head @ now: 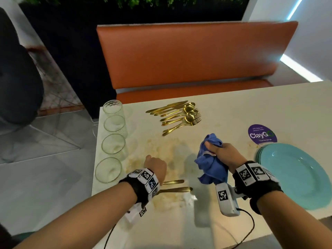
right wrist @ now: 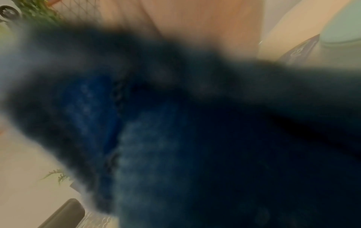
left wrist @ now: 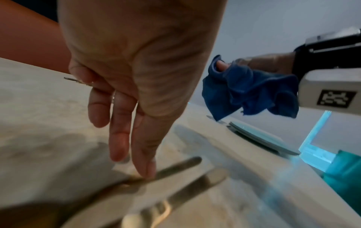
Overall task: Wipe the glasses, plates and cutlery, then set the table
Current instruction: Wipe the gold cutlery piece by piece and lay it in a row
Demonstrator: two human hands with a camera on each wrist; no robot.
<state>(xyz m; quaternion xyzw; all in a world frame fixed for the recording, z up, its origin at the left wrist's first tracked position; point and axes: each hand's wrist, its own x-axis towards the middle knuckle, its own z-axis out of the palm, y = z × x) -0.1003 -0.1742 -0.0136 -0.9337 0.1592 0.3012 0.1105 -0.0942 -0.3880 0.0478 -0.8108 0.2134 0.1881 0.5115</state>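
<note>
Two gold cutlery pieces (head: 175,186) lie side by side near the table's front edge. My left hand (head: 155,166) hangs over their left ends with straight fingers; one fingertip (left wrist: 147,171) touches a handle (left wrist: 175,165). My right hand (head: 224,153) grips a bunched blue cloth (head: 210,159) above the table's middle; the cloth (right wrist: 156,138) fills the blurred right wrist view. A pile of gold knives, spoons and forks (head: 179,115) lies toward the far edge. Several empty glasses (head: 113,144) stand in a row along the left edge. Stacked teal plates (head: 296,177) sit at the right.
The pale table top (head: 233,108) carries yellowish smears around its middle. A round purple sticker (head: 261,134) lies behind the plates. An orange bench (head: 188,56) runs along the far side. Grey floor lies beyond the table's left edge.
</note>
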